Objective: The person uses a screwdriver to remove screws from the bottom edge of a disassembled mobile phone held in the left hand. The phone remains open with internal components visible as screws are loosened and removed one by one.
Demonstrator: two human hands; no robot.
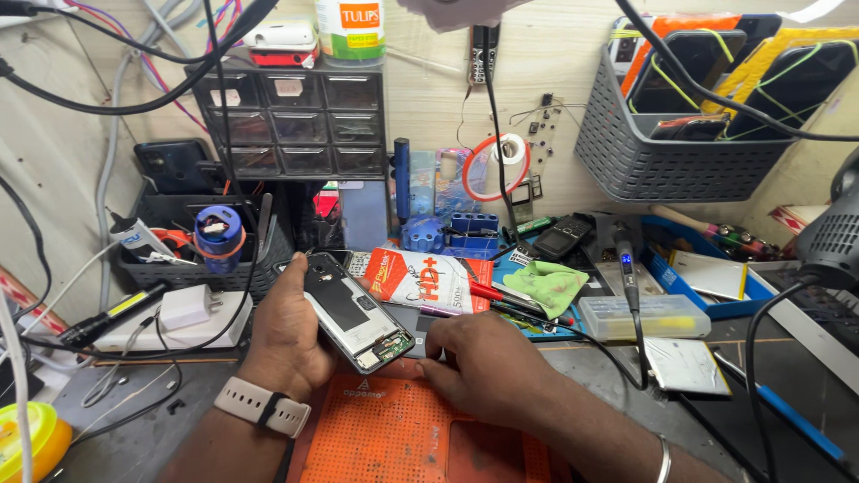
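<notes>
Gripping, left hand: left hand (284, 335) at lower centre-left of the frame holds an opened black smartphone with its back cover off (347, 311), thumb along the near edge and fingers wrapped behind; the phone is tilted, its lower end pointing toward frame centre.
Right-hand fingers: right hand (488, 367) at lower centre lies palm down, fingers curled loosely; fingertips point at the phone's lower end and meet the far edge of the orange perforated silicone work mat (403, 429). Whether they pinch something small cannot be told.
Hidden: left fingers behind the phone are out of sight; the phone's inner parts are too small to make out; both forearms are cut off by the bottom edge.
Wrists: white band watch (262, 404) on the left wrist, thin silver bangle (663, 460) on the right.
Just beyond the hands: red and white flat packet (416, 279), green crumpled cloth (548, 284), clear plastic box (646, 315).
Upper left: dark small-drawer cabinet (288, 121) against the wall.
Upper right: grey plastic wall basket (662, 152) filled with phones bound by rubber bands.
</notes>
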